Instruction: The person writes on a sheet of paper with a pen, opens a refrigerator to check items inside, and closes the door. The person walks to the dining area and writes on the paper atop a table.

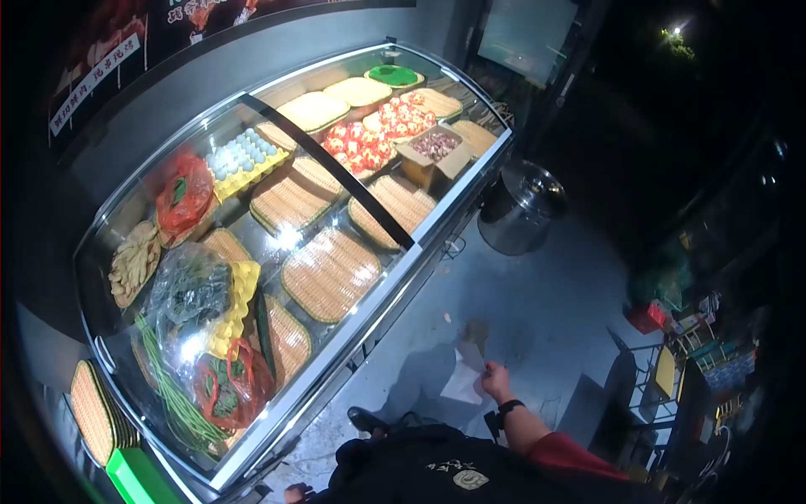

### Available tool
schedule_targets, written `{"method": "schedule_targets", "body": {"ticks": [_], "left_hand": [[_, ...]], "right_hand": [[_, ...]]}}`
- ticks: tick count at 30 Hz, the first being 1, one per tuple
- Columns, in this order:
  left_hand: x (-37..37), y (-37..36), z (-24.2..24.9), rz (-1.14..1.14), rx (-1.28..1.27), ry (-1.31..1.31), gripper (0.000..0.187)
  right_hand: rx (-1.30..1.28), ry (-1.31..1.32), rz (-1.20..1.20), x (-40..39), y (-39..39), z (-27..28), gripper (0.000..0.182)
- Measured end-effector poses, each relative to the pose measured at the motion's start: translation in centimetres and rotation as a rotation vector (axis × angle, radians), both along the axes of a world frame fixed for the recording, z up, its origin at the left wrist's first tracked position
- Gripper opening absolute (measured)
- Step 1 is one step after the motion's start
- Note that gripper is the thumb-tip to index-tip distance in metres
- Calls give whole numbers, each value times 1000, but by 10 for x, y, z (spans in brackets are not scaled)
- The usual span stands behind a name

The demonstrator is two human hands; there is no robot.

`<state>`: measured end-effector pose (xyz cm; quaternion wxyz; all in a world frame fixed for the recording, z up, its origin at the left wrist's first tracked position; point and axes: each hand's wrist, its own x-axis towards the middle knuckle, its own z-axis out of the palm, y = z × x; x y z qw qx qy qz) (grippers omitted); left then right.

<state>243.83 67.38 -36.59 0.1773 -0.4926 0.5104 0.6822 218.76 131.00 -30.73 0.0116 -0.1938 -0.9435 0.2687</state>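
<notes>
My right hand (497, 380) is closed, held out over the grey floor, with a dark band on the wrist. A pale, flat, sheet-like item (463, 380) reaches from its fingers, and a small brownish patch (476, 331) shows just beyond; what exactly they are is unclear. Only a small part of my left hand (298, 493) shows at the bottom edge, low beside the glass display case (323, 370). Its fingers are too small and dark to read, and no held item can be made out.
Inside the case are woven trays (332, 273), eggs (243, 157), red-and-white packets (359, 147), a cardboard box (435, 168) and bagged greens (189, 290). A large metal pot (519, 210) stands past its far end. Racks and a yellow-seated chair (665, 372) are at right.
</notes>
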Motion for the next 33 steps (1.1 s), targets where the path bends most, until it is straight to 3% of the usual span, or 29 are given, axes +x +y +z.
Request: {"method": "schedule_targets", "body": {"ticks": [5,7,8,10,14,15,18,22,23,24,25,26,30,33], "left_hand": [[-32,28,0,75,-38,-39,40],[-46,36,8,109,-61,-42,40],[-54,39,11,125,-70,-41,40],[-64,34,11,102,-61,-18,43],[-70,44,24,157,-96,-6,43],[-68,51,28,181,-93,-3,43],[-43,89,41,294,-83,41,43],[-23,173,59,431,-184,-1,42],[-22,194,67,405,-247,-72,41],[-3,193,24,422,-204,-174,24],[-31,223,80,438,-280,-247,24],[-26,240,92,486,-261,-220,23],[21,313,116,734,-333,-198,14],[88,372,100,1008,-240,-156,16]], "right_hand": [[112,-214,-37,19,42,-27,26],[-386,-223,-425,8,70,-39,24],[-393,-218,-418,-9,64,-19,24],[-661,-104,-625,-56,59,32,22],[-1088,95,-258,-176,54,75,27],[-1029,44,-192,-209,47,96,30],[-1181,30,94,-289,-2,171,28],[-1288,-105,474,-353,-75,184,24],[-1300,-148,507,-358,-92,179,24],[-1215,-226,581,-359,-113,177,23],[-1124,-304,668,-360,-130,175,22],[-1015,-488,706,-358,-146,174,20],[-1015,-542,1014,-318,-219,147,20],[-869,-578,1180,-269,-262,144,23]]}}
